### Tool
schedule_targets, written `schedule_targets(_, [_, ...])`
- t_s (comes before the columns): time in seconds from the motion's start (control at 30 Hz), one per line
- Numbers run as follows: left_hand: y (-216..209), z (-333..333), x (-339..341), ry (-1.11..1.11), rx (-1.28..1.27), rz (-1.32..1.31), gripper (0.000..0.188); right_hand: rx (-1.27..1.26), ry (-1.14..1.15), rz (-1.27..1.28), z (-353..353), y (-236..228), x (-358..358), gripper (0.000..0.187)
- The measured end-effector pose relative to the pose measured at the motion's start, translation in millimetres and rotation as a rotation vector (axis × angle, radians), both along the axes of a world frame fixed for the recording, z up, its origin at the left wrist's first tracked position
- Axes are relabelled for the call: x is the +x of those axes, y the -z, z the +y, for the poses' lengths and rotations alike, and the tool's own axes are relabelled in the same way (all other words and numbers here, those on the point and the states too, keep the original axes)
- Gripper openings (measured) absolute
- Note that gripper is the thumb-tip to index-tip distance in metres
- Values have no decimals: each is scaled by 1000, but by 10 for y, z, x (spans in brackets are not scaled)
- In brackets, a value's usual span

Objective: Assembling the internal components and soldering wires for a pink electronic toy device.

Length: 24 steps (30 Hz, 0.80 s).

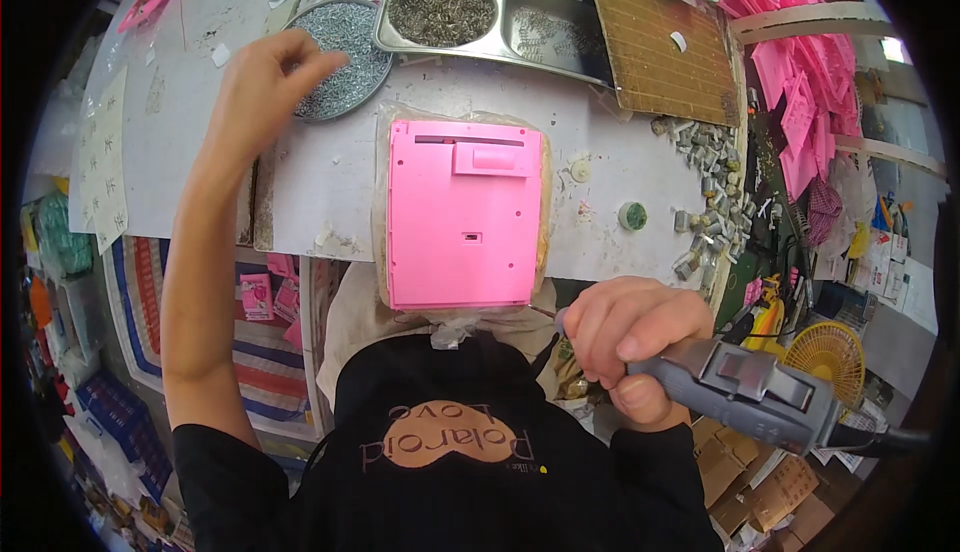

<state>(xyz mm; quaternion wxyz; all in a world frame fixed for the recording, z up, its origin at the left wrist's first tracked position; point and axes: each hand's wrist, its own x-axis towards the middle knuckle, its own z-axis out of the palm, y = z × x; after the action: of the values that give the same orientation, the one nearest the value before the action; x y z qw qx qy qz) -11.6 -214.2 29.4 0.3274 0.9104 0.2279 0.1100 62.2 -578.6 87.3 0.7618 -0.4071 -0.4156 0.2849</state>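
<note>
A flat pink plastic case (465,222) lies in front of me on a pad wrapped in clear plastic. It has a long slot near its far edge, a raised block and several small holes. My left hand (270,82) is over a round dish (365,92) of small silvery screws, its fingers curled in and its thumb pressed towards them; what they hold, if anything, is hidden. My right hand (635,342) grips a grey corded electric screwdriver (740,392). The thin bit points left, close to the case's near right corner; I cannot tell whether it touches.
Behind the case stands a metal compartment tray (490,49) of small springs, with a brown ribbed board (665,42) beside it. Small metal parts (710,192) are heaped at the right table edge, near a small green round piece (632,216). Pink plastic parts (800,102) pile up beyond.
</note>
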Motion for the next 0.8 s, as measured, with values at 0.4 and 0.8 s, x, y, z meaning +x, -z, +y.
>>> schedule_targets(0.4, [71, -1481, -582, 647, 14, -357, 34, -135, -57, -368, 122, 27, -69, 24])
schedule_targets(0.8, [159, -1474, -590, 621, -42, -397, 33, -85, -113, -312, 450, 55, 114, 19])
